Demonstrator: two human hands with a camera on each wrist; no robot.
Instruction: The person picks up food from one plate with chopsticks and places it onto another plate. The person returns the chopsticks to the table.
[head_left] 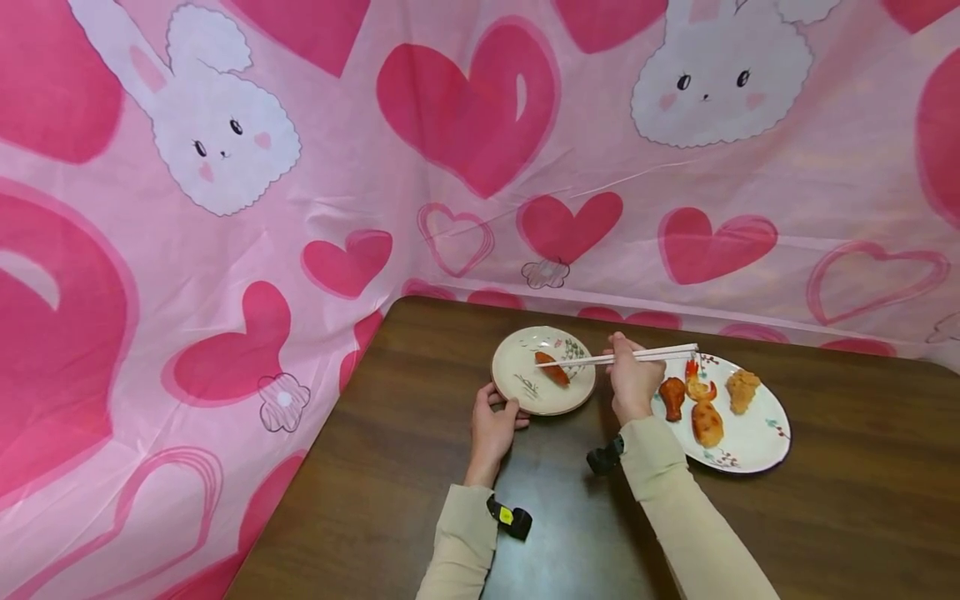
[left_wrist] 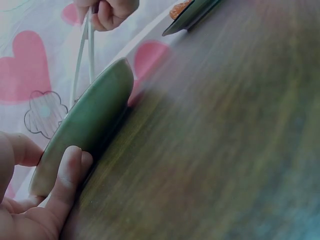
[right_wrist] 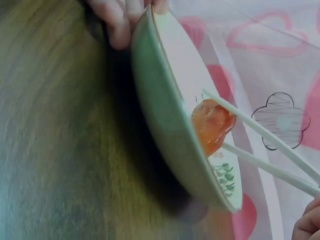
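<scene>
Near the back of the table lies a small round cream plate (head_left: 517, 358) with painted plants. My left hand (head_left: 495, 429) holds its near-left rim, thumb and fingers on the plate's edge (left_wrist: 100, 107) in the left wrist view. White chopsticks (head_left: 592, 360) are gripped in my right hand (head_left: 633, 382). Their tips reach over the plate to a glossy orange-brown piece of food (head_left: 553, 369) lying on it. From the right wrist view, the chopsticks (right_wrist: 272, 142) straddle the food piece (right_wrist: 212, 125), one on each side; whether they squeeze it, I cannot tell.
To the right, a larger white oval plate (head_left: 757, 437) bears a drumstick (head_left: 672, 397), a shrimp (head_left: 699, 389), a browned oval piece (head_left: 707, 423) and a fried chunk (head_left: 742, 391). A pink heart-patterned cloth (head_left: 465, 167) hangs behind and left of the brown table (head_left: 360, 467).
</scene>
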